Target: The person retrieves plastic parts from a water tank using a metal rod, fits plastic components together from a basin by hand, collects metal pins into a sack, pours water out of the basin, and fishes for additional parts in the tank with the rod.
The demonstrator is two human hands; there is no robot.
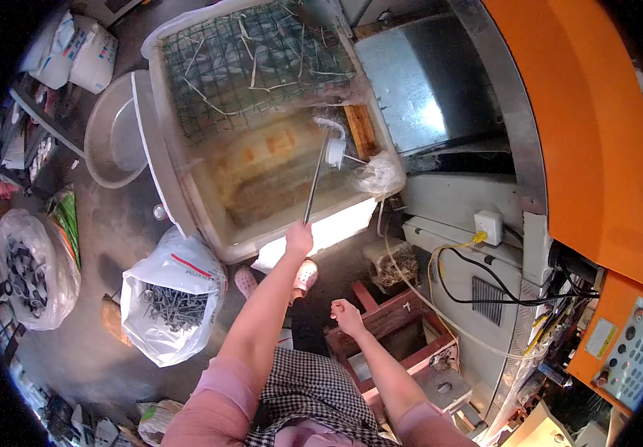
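My left hand (300,238) is wrapped round the lower end of a long thin metal rod (315,182). The rod slants up over a large tub (224,249) of murky water, its far end close to a white round fitting (335,151). A green wire mesh (262,56) with pale strips on it covers the tub's far part. My right hand (347,316) is held above a reddish frame (366,297), fingers curled; whether anything is inside them is too small to tell.
A white bag of dark parts (176,307) stands left of my legs, another bag (34,276) beyond it. A round basin (116,138) is left of the tub. An orange machine (567,112), cables and a hose (440,314) are at the right.
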